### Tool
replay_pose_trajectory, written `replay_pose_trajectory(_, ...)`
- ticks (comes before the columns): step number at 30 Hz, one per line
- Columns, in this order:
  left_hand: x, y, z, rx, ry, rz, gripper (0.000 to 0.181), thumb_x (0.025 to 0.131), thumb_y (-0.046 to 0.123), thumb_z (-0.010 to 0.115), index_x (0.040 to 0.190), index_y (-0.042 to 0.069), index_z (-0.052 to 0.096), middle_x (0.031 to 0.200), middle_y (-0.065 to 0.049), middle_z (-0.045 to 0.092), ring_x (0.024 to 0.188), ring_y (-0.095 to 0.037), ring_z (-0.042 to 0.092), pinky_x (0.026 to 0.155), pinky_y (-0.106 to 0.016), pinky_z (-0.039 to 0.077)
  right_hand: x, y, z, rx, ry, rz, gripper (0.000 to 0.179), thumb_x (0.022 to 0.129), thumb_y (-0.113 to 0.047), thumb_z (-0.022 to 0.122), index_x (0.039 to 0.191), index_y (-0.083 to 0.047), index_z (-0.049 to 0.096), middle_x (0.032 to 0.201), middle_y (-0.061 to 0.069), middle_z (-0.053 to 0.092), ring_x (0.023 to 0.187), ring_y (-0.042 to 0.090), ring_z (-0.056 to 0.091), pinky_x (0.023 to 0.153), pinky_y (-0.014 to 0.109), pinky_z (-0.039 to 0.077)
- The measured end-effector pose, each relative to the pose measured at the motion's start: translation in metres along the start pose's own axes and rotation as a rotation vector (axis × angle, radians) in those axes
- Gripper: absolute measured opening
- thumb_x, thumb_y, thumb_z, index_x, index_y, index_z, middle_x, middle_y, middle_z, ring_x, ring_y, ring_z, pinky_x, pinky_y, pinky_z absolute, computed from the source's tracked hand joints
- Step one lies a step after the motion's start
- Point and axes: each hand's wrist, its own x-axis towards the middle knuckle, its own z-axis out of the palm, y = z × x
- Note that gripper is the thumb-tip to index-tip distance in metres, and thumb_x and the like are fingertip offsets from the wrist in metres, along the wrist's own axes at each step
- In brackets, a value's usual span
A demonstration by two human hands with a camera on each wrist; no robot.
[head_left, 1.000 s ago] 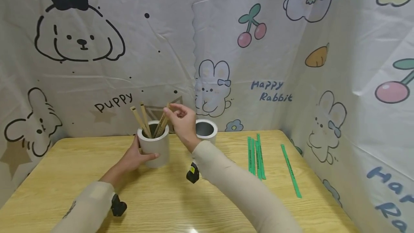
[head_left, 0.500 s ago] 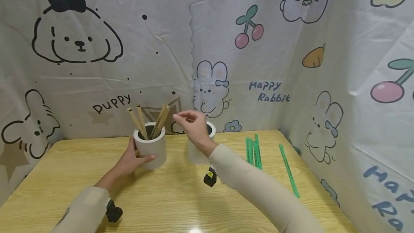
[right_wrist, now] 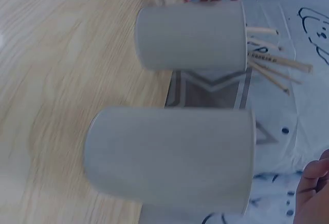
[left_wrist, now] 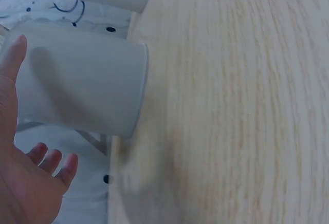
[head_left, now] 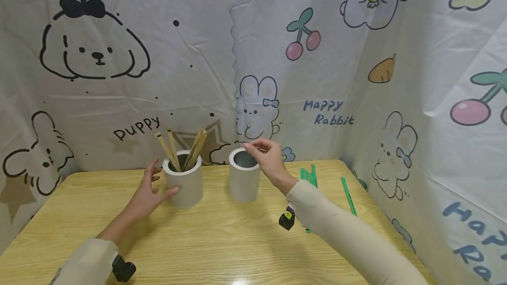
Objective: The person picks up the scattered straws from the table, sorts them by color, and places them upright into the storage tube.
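A white cylindrical pot (head_left: 184, 188) holds several tan printed sticks (head_left: 194, 153) that lean against its rim. To its left is my left hand (head_left: 144, 197), fingers spread, with the thumb in front of the pot's side. Whether the thumb touches the wall cannot be told. A second white pot (head_left: 243, 184) stands to the right, its dark inside showing no sticks. Just right of its rim hangs my right hand (head_left: 269, 159), fingers loosely bent and nothing seen between them. In the right wrist view that hand (right_wrist: 314, 193) shows only at the edge.
Several narrow green printed strips (head_left: 313, 175) lie on the wooden table (head_left: 222, 241), partly behind the right arm. One more green strip (head_left: 348, 195) lies farther right. A patterned cloth (head_left: 190, 56) hangs behind the table and at both sides.
My right hand has let go of a tan stick in the left pot and moved right to the second pot. My left hand has loosened from the left pot and drawn slightly left.
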Motion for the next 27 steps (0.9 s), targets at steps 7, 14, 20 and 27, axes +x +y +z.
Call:
replay_pose_trajectory(7,-0.007,0.016,-0.004,0.020,0.035,0.077,0.101,0.093,0.025,0.074,0.163,0.014,0.002,0.156,-0.034,0.027,0.138,-0.055,0.033,0.101,-0.071,0.040,-0.009,0.015,-0.029,-0.046,-0.010,0.073,0.020,0.094,-0.020,0.073,0.097,-0.001,0.073,0.081,-0.009,0.064,0.073,0.008,0.054,0.065,0.021,0.045)
replay_pose_trajectory(14,-0.012,0.033,-0.009,0.057,0.093,0.116,0.096,0.092,0.023,0.075,0.162,0.012,0.011,0.156,-0.027,0.033,0.137,-0.046,0.037,0.099,-0.058,0.042,-0.018,0.028,-0.057,-0.048,-0.061,0.091,0.024,0.097,-0.017,0.069,0.103,0.005,0.071,0.075,-0.007,0.061,0.051,0.004,0.040,0.050,0.019,0.037)
replay_pose_trajectory(20,-0.016,0.046,-0.012,0.047,0.148,0.145,0.091,0.091,0.018,0.075,0.161,0.012,0.017,0.153,-0.027,0.039,0.135,-0.044,0.041,0.097,-0.044,0.042,-0.025,0.037,-0.081,-0.091,-0.116,0.113,0.026,0.098,-0.018,0.068,0.104,0.007,0.070,0.075,-0.003,0.057,0.051,0.004,0.039,0.049,0.020,0.036)
replay_pose_trajectory(27,-0.020,0.062,-0.005,0.026,0.192,0.207,0.082,0.092,0.010,0.073,0.158,0.012,0.025,0.147,-0.024,0.045,0.129,-0.037,0.048,0.090,-0.020,0.041,-0.033,0.045,-0.106,-0.179,-0.143,0.162,0.030,0.099,-0.021,0.066,0.110,0.007,0.069,0.080,0.000,0.059,0.050,0.004,0.040,0.049,0.020,0.038)
